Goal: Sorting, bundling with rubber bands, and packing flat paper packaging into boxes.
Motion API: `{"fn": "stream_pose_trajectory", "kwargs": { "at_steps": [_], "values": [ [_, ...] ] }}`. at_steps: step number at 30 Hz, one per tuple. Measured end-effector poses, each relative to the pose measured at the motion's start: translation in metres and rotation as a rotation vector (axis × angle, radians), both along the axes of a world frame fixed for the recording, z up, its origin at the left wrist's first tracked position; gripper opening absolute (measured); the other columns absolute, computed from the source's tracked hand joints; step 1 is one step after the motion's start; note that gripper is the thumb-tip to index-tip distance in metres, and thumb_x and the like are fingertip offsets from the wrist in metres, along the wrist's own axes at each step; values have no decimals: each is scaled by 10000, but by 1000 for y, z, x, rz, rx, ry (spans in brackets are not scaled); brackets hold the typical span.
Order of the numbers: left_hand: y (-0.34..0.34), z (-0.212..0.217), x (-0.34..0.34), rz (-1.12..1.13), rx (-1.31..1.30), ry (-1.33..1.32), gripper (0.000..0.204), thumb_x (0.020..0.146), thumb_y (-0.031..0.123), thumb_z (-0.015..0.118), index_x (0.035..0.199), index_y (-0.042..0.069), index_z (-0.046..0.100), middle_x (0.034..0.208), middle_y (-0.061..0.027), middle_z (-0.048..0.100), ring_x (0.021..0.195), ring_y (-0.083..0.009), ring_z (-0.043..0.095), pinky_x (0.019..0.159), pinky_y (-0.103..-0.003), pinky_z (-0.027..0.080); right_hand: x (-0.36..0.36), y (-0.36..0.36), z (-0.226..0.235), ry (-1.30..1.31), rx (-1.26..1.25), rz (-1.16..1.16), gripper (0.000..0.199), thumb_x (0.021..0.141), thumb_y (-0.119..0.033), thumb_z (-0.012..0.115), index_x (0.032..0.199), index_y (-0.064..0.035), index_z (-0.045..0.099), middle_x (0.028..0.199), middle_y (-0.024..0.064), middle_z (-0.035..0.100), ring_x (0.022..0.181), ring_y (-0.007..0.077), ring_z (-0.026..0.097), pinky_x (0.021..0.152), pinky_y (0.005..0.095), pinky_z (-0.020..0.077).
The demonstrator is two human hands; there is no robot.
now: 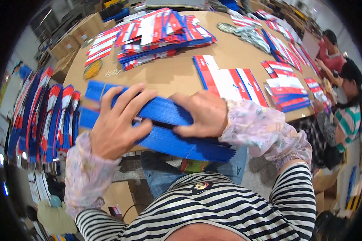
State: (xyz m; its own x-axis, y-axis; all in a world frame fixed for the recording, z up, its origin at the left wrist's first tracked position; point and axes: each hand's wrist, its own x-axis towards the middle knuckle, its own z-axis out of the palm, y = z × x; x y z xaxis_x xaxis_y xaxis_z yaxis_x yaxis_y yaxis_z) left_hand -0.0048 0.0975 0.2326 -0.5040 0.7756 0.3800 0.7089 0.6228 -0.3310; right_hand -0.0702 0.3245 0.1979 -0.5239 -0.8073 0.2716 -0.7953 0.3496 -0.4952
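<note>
Two long blue bundles of folded woven bags lie side by side across my front, over the near table edge. My left hand (118, 124) is wrapped over their left part, fingers across the far bundle (165, 109) and thumb by the gap between the two. My right hand (205, 112) grips the far bundle's right end, fingers on top and thumb at its near side. The near bundle (181, 144) reaches to the right below my right hand. A thin band shows around the far bundle's left end. Both forearms wear pale floral sleeve covers.
A large pile of red, white and blue bags (157, 36) stands on the brown table (157, 76). More flat bags (239, 84) lie right. Upright bundles (48, 116) stand at left. Yellow bands (92, 69) lie near the pile. Two people (346, 100) sit at right.
</note>
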Motion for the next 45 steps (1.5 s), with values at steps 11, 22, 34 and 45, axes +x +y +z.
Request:
{"fn": "stream_pose_trajectory", "kwargs": {
  "at_steps": [11, 22, 34, 45],
  "values": [
    [-12, -18, 29, -21, -102, -214, 175, 594, 206, 662, 706, 140, 543, 1163, -163, 563, 1041, -313, 539, 880, -477, 397, -90, 30, -97, -138, 182, -100, 793, 796, -630, 542, 1408, -168, 341, 1400, 163, 392, 1321, 329, 337, 1064, 496, 283],
    [-32, -1, 48, 69, -226, -80, 172, 640, 241, 652, 721, 202, 506, 1151, -153, 580, 997, -318, 541, 863, -472, 372, -131, 53, -220, 1, 540, -840, 408, 945, -418, 335, 1348, -406, 398, 1528, -65, 160, 1415, 265, 90, 987, 756, 50],
    [-22, -24, 30, 45, -271, -9, 183, 693, 143, 625, 745, 122, 451, 1202, -191, 532, 1072, -366, 515, 898, -536, 367, -136, 70, -216, -85, 509, -884, 394, 961, -420, 314, 1345, -421, 402, 1529, -70, 155, 1417, 265, 66, 1002, 742, -2],
    [-20, -61, 26, 144, -154, -86, 227, 667, 103, 648, 804, 110, 466, 1237, -190, 505, 1082, -371, 505, 898, -535, 354, -133, 102, -216, 67, 433, -977, 674, 855, -563, 472, 1441, -363, 208, 1537, 16, 140, 1416, 291, 64, 1011, 725, -15]
  ]
}}
